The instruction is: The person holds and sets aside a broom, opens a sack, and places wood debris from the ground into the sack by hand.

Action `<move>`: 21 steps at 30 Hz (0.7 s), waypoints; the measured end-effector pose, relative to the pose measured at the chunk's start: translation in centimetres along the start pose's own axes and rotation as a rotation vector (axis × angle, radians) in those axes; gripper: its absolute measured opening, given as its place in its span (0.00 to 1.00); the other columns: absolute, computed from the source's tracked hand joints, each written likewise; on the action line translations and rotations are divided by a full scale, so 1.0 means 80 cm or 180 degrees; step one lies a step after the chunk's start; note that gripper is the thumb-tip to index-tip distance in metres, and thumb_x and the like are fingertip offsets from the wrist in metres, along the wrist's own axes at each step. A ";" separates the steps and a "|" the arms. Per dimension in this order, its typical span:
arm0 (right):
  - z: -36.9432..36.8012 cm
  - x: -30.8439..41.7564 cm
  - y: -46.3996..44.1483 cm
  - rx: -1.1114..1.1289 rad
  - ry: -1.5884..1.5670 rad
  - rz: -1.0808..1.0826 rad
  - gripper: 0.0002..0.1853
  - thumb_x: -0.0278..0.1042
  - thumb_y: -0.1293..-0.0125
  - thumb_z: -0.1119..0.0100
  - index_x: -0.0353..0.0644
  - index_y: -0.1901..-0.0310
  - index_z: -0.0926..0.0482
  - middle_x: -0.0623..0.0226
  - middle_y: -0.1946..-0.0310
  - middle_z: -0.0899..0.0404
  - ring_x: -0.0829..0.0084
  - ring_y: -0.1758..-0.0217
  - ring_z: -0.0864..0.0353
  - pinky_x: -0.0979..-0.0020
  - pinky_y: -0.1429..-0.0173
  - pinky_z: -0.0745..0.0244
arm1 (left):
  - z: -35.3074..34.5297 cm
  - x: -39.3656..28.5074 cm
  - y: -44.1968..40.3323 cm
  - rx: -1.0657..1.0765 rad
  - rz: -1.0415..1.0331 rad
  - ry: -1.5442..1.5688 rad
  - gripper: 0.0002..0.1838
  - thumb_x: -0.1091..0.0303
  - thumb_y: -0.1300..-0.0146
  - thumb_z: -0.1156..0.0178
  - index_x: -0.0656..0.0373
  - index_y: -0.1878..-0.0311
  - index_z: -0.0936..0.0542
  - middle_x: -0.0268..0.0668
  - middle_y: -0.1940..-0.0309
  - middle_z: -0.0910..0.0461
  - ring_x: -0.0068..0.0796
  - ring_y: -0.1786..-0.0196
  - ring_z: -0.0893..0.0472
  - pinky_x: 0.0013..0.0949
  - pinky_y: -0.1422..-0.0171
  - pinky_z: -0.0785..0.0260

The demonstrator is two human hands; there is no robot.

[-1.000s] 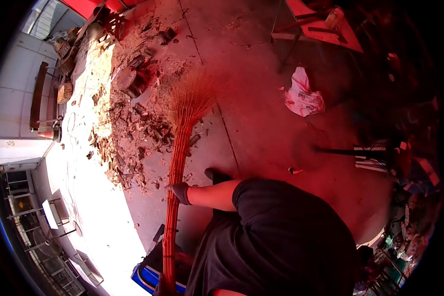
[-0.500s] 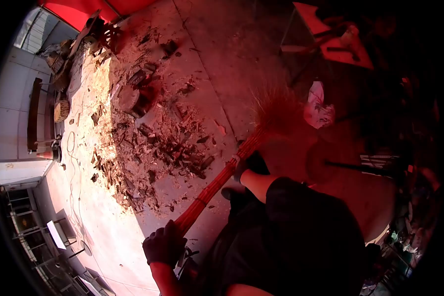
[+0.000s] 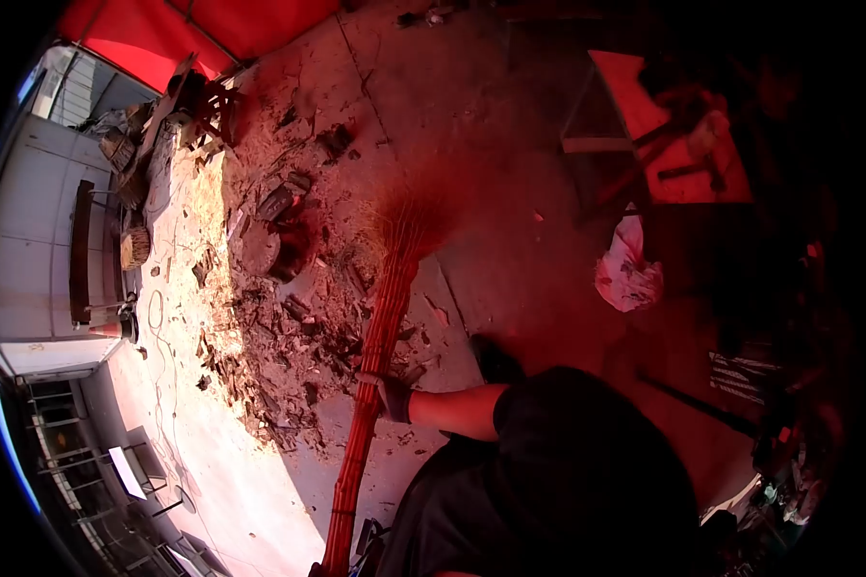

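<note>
A long broom of bundled thin sticks slants up from the bottom edge, its bristle end spread and blurred over the floor. My right hand, in a dark glove, is closed around the middle of the handle. My left hand shows only as a dark gloved sliver at the bottom edge, by the handle's lower end; most of it is cut off. Wood chips and bark scraps lie scattered left of the broom. A short log stump stands among them.
At the upper right is a low table with tools on it. A white plastic bag lies near it. Cut logs and a bench line the left wall. A thin cord runs along the sunlit floor.
The broom's bristle end has swung left, towards the wood scraps. My right hand has moved left and down with it. My left hand has dropped almost out of view at the bottom.
</note>
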State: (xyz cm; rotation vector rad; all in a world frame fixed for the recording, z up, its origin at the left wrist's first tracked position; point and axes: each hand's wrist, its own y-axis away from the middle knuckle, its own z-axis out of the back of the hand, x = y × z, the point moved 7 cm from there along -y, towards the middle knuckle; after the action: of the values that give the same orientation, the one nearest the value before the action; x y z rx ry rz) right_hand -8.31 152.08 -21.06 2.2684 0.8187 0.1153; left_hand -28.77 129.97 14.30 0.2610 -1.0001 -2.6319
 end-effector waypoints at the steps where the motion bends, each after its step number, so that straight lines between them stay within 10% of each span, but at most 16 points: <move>1: 0.000 0.021 0.004 0.0094 -0.0125 0.0080 0.17 0.38 0.42 0.33 0.49 0.53 0.27 0.70 0.70 0.27 0.66 0.65 0.22 0.59 0.62 0.22 | 0.002 -0.014 -0.016 -0.0012 -0.0024 -0.0022 0.20 0.44 0.40 0.40 0.51 0.60 0.29 0.45 0.71 0.21 0.51 0.68 0.20 0.50 0.68 0.27; 5: 0.054 0.181 0.019 -0.0110 -0.0555 0.0895 0.17 0.43 0.42 0.32 0.48 0.57 0.28 0.66 0.68 0.26 0.61 0.65 0.21 0.55 0.58 0.20 | 0.002 -0.166 -0.141 -0.1072 -0.1377 -0.1209 0.23 0.52 0.45 0.34 0.54 0.51 0.26 0.43 0.72 0.20 0.48 0.69 0.20 0.48 0.67 0.24; 6: 0.084 0.237 0.013 -0.0181 -0.0436 0.1286 0.18 0.45 0.42 0.32 0.46 0.58 0.29 0.65 0.71 0.27 0.61 0.68 0.21 0.56 0.61 0.20 | 0.025 -0.200 -0.133 -0.1432 -0.1709 -0.0985 0.36 0.51 0.60 0.26 0.53 0.45 0.25 0.38 0.63 0.17 0.45 0.63 0.17 0.46 0.60 0.23; 11: 0.210 0.375 -0.046 -0.1728 -0.0721 0.1904 0.20 0.52 0.41 0.34 0.44 0.61 0.24 0.66 0.73 0.25 0.65 0.73 0.24 0.59 0.67 0.27 | 0.018 -0.393 -0.219 -0.0427 -0.1575 -0.1350 0.33 0.46 0.52 0.31 0.49 0.43 0.26 0.38 0.60 0.17 0.47 0.62 0.17 0.47 0.61 0.24; 18: 0.075 0.274 -0.129 -0.2344 0.1434 0.0077 0.38 0.63 0.42 0.37 0.44 0.37 0.31 0.61 0.60 0.22 0.63 0.62 0.20 0.50 0.54 0.27 | 0.026 -0.238 -0.142 -0.1026 -0.0781 0.0387 0.30 0.53 0.50 0.31 0.52 0.44 0.25 0.43 0.67 0.19 0.47 0.66 0.19 0.48 0.63 0.24; 21: -0.024 0.224 -0.143 -0.1581 0.1926 0.0145 0.36 0.58 0.40 0.37 0.44 0.37 0.32 0.62 0.58 0.21 0.63 0.60 0.19 0.51 0.51 0.24 | 0.045 -0.184 -0.135 -0.0900 -0.0451 0.0352 0.31 0.50 0.48 0.33 0.52 0.42 0.26 0.44 0.62 0.20 0.47 0.61 0.20 0.47 0.59 0.24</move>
State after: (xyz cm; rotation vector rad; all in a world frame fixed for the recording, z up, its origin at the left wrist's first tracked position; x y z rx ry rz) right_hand -0.61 170.02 -29.73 1.7809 0.9099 0.9528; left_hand -18.44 144.95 10.55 0.4181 -0.5842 -2.8079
